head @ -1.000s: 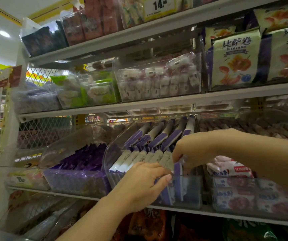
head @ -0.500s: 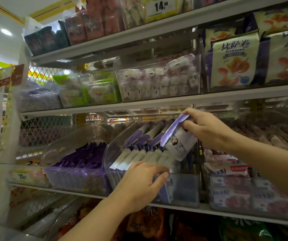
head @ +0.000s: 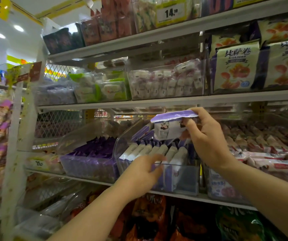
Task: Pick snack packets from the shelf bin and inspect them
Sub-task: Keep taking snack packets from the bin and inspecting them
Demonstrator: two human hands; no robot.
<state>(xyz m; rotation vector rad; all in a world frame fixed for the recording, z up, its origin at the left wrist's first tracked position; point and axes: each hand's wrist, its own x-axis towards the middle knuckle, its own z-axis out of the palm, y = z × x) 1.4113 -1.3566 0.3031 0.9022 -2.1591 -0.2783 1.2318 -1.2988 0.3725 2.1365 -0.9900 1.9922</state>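
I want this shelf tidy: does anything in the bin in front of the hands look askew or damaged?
Nothing looks damaged or spilled. The packets stand in even rows in the bin; only the held packet, in the right hand, is above them.

The clear bin [head: 185, 178] is open on top, entered over its low front wall, where the left hand [head: 139, 176] lies. Above it the shelf edge [head: 157, 101] limits headroom, and the right hand [head: 207, 140] with its held packet [head: 167, 129] fills part of that gap. Upright packets [head: 157, 151] crowd its inside.
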